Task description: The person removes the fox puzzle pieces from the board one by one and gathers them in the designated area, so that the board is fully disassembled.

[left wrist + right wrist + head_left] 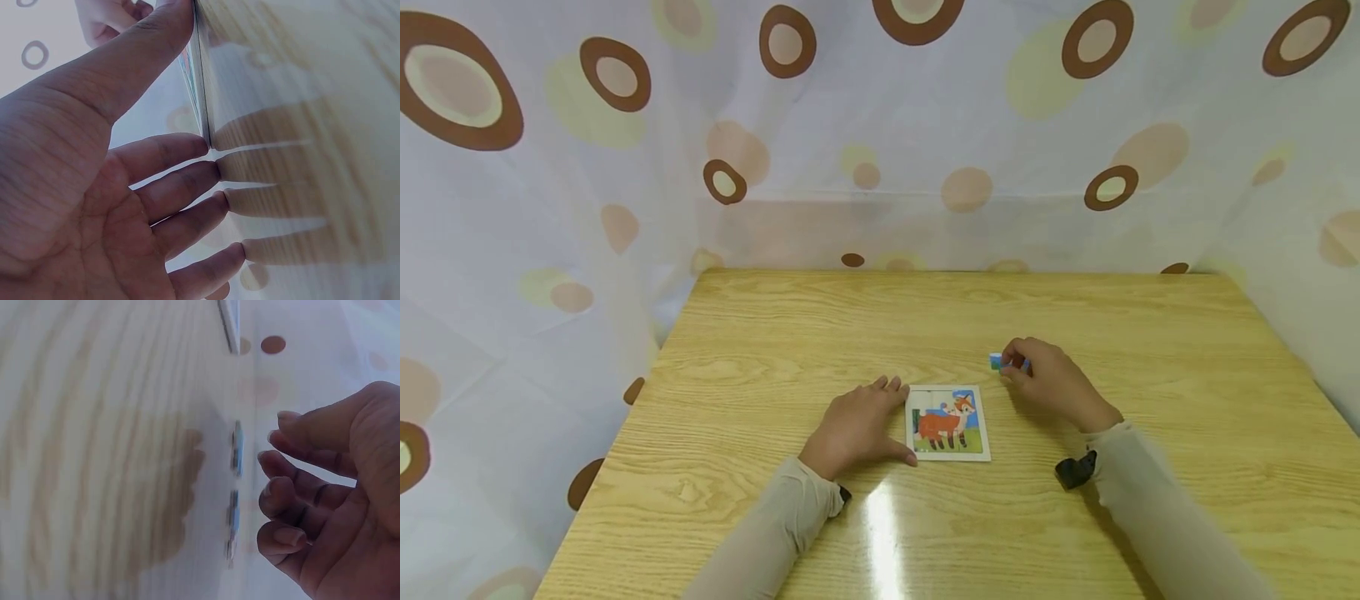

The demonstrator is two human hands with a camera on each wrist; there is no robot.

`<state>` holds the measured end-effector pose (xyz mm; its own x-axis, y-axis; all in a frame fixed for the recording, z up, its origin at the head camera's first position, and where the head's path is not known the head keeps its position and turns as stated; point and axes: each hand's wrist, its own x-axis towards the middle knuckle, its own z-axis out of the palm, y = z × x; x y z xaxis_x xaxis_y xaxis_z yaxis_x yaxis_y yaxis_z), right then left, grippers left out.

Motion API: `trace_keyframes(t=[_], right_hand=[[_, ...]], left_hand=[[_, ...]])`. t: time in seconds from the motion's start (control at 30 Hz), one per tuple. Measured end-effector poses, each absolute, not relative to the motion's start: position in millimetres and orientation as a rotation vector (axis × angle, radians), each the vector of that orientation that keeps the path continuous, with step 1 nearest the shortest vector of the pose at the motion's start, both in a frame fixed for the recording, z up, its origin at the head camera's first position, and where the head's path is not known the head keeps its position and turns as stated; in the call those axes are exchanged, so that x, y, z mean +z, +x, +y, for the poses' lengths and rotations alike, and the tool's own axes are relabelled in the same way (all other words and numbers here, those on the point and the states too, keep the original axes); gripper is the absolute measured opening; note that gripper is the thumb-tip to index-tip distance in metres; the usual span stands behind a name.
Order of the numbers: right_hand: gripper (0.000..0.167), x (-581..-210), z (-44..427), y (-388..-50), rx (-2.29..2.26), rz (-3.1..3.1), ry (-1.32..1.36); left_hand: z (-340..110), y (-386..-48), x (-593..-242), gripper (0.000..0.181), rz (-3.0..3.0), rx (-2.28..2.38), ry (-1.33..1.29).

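Note:
A square jigsaw puzzle [951, 454] with a white border and a picture of a reddish-brown animal lies flat on the table. Its upper left part shows pale backing. My left hand [853, 429] is spread at the puzzle's left side; in the left wrist view the thumb lies along the edge of the board [200, 87] and the fingertips rest on the tabletop. Up and to the right of the puzzle, my right hand [1051, 379] hovers with bent fingers over small blue puzzle pieces [995, 361]. The right wrist view shows two pieces [238, 450] on the table, apart from the fingertips.
The wooden table [775, 333] has a glossy light reflection near its front. A white curtain with brown, pink and yellow spots [925, 125] hangs behind the table and along both sides. Each wrist wears a dark band, the right one with a black device [1076, 471].

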<state>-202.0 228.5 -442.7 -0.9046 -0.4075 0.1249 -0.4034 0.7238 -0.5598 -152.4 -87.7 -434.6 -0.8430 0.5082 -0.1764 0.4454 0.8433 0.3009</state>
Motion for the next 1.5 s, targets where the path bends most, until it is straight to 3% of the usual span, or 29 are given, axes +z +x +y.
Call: trace_keyframes(t=[0.57,1.0,1.5], right_hand=[[0.014,-445,181,-182,-0.819,2.83,-0.883],[0.008,-438,172,-172,-0.659,2.87,-0.799],[0.011,-442,173,-180,-0.813,2.7,-0.77]], left_hand=[[-87,-154,-436,0.103,2.775,0.376,0.727],[-87,-153,-435,0.102,2.772,0.372,0.722],[-87,-152,-433,0.103,2.769,0.357,0.716]])
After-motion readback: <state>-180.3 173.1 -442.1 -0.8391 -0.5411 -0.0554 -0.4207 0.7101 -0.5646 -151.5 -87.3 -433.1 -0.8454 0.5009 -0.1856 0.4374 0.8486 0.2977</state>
